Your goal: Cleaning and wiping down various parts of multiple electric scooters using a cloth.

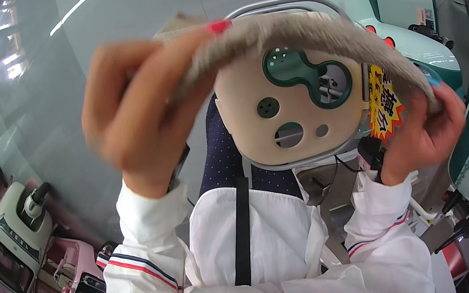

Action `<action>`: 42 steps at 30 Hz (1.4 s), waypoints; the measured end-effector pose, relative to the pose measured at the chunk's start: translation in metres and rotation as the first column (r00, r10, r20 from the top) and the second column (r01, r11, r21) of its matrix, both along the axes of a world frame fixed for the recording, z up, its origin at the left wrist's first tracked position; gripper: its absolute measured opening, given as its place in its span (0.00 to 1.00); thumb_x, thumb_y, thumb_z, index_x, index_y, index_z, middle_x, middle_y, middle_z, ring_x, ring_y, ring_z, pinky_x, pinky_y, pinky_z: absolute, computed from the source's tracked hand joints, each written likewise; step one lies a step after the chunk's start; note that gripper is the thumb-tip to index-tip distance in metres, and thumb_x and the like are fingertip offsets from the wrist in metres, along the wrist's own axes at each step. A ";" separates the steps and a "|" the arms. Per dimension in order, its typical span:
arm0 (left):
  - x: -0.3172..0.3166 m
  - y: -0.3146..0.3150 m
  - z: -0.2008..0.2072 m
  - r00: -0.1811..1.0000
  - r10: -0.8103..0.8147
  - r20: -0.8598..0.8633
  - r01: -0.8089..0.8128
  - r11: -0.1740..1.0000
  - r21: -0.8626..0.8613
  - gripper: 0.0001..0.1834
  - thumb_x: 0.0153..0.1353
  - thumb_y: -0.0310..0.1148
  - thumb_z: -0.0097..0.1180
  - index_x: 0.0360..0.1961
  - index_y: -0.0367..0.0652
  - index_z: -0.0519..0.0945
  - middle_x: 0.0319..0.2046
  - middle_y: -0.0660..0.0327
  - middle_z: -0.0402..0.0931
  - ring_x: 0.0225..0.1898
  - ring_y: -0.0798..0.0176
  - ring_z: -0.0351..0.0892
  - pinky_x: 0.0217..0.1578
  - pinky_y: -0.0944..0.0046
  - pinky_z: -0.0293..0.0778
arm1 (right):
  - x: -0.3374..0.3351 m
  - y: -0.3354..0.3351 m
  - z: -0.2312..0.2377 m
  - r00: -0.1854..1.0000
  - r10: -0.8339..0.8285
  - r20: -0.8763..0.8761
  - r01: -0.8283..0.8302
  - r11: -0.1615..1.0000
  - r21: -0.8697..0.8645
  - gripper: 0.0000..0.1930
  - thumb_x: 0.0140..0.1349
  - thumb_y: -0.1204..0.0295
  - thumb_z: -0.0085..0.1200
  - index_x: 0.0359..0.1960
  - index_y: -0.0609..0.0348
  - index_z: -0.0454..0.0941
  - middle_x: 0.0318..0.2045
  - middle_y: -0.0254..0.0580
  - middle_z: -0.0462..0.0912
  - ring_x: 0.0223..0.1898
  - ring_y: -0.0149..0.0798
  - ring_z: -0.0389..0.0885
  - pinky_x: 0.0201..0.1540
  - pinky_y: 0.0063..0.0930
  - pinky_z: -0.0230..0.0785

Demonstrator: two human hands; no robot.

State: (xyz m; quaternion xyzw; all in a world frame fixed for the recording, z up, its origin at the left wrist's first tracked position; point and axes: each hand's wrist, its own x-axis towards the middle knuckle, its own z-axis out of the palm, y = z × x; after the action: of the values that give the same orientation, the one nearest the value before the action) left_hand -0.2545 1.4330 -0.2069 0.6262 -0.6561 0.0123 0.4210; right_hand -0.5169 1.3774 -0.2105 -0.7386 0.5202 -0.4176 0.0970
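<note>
My left hand [135, 110] grips one end of a fuzzy grey strip [296, 33], held up close to the camera. My right hand [424, 130] pinches the strip's other end at the right. The strip arches between them over the top of a beige seat-back panel [284, 110] with green-rimmed round openings and a grey metal frame. Both forearms wear white sleeves with red and blue striped cuffs. A dark blue dotted cushion [221, 161] shows below the panel.
A pink and white small vehicle [31, 267] stands at the lower left on the grey floor. Pale green vehicles [414, 35] crowd the right side. A yellow and red starburst tag [384, 103] hangs by the panel. A black strap [242, 232] crosses my white clothing.
</note>
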 end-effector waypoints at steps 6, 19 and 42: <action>-0.014 0.060 -0.023 0.984 -0.162 0.078 0.143 0.968 0.207 0.18 0.34 0.30 0.65 0.33 0.52 0.85 0.23 0.69 0.68 0.22 0.70 0.66 0.21 0.69 0.61 | -0.027 0.062 -0.015 0.983 0.096 -0.155 -0.043 0.948 0.316 0.19 0.42 0.87 0.57 0.39 0.59 0.73 0.36 0.42 0.74 0.40 0.44 0.74 0.45 0.35 0.66; -0.060 0.113 -0.083 0.987 -0.127 -0.095 0.158 0.821 0.549 0.16 0.48 0.29 0.62 0.42 0.47 0.80 0.36 0.65 0.74 0.37 0.62 0.73 0.36 0.63 0.69 | -0.035 0.139 -0.062 0.954 0.050 -0.297 0.130 0.821 0.555 0.18 0.54 0.77 0.48 0.48 0.60 0.73 0.50 0.48 0.72 0.54 0.50 0.68 0.55 0.42 0.58; -0.102 0.106 -0.109 0.988 -0.120 0.096 0.001 0.629 0.777 0.34 0.57 0.44 0.52 0.62 0.41 0.62 0.65 0.57 0.56 0.65 0.52 0.54 0.63 0.46 0.48 | 0.011 0.149 -0.092 0.780 0.460 -0.424 0.000 0.678 0.735 0.37 0.58 0.51 0.48 0.65 0.61 0.55 0.66 0.47 0.55 0.67 0.47 0.52 0.66 0.50 0.39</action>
State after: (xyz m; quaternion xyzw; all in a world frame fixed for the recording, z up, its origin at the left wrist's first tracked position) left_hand -0.3569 1.5390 -0.3163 0.7213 -0.6460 -0.2411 0.0648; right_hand -0.5058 1.5265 -0.3029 -0.7978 0.5387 0.0730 0.2608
